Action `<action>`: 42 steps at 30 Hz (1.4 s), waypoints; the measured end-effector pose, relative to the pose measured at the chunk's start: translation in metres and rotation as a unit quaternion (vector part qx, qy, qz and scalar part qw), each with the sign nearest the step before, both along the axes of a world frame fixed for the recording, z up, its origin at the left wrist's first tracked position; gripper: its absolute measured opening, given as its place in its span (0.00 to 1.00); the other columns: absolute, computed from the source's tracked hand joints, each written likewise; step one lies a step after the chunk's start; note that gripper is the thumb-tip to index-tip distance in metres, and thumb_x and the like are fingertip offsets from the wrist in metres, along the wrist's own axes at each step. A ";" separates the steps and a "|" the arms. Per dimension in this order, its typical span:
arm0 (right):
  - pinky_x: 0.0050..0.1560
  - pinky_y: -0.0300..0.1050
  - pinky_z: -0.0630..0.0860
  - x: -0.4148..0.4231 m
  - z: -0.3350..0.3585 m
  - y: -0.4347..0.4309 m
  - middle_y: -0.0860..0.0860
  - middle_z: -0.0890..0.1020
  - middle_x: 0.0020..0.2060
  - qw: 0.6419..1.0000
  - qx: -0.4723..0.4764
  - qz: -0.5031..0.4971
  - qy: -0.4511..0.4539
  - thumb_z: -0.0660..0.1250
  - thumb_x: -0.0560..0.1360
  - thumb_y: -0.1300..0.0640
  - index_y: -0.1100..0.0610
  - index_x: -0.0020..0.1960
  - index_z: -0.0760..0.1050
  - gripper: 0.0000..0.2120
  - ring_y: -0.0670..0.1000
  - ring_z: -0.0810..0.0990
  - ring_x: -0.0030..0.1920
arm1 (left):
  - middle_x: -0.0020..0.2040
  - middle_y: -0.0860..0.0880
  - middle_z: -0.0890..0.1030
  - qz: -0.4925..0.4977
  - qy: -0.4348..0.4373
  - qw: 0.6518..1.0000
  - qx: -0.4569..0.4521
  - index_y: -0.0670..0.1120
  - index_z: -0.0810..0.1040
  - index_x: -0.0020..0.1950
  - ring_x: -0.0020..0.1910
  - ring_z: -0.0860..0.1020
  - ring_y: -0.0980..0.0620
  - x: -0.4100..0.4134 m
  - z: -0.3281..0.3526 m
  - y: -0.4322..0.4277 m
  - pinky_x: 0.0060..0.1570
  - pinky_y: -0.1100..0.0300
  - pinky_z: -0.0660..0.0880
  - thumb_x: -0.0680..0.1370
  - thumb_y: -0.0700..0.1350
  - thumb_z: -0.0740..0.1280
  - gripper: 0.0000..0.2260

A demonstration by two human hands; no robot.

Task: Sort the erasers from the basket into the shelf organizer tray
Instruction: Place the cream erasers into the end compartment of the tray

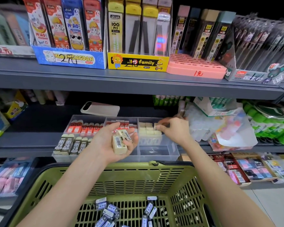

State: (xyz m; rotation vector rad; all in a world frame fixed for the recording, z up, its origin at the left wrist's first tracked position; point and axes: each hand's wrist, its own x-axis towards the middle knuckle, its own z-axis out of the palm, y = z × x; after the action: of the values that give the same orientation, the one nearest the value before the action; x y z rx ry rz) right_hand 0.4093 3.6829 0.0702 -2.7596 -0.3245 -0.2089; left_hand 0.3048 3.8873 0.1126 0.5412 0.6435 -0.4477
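Green basket (138,181) lowest in view, slotted walls, blue-wrapped erasers (107,212) loose on its floor. Both forearms reach across its far rim toward the shelving.

Palm up, left hand (116,138) is over the tray's middle compartment, fingers curled loosely round a few cream erasers (120,144) with barcode labels. Over the right compartment, right hand (172,130) has thumb and forefinger pinching one cream block (156,126) at the end of the cream rows (148,131) packed at the back. Can't tell if the block touches them.

Clear organizer tray (159,151) sits on the lower shelf (31,128), just behind the basket. Left compartment: red-sleeved erasers (85,128) at back, black 2B erasers (69,144) in front, all standing on end. Middle compartment: more red-sleeved ones, partly hidden by the left hand.

Behind the tray a phone (100,108) lies flat on the same shelf. Higher up, the upper shelf (105,77) carries display boxes (69,59) of pencil leads.
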 end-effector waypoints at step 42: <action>0.52 0.47 0.52 0.013 -0.010 0.008 0.47 0.83 0.43 0.983 -0.148 0.057 -0.095 0.60 0.76 0.54 0.44 0.52 0.81 0.13 0.53 0.72 0.54 | 0.30 0.42 0.77 0.082 -0.075 0.990 0.083 0.34 0.78 0.44 0.29 0.73 0.49 0.000 0.003 0.004 0.23 0.66 0.68 0.76 0.44 0.62 0.12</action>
State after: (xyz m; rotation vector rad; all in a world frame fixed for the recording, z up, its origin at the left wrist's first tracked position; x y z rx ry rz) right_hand 0.4224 3.6910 0.0601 -3.0061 -0.6061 -0.4281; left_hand 0.3047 3.8914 0.1159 0.6671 0.5775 -0.1975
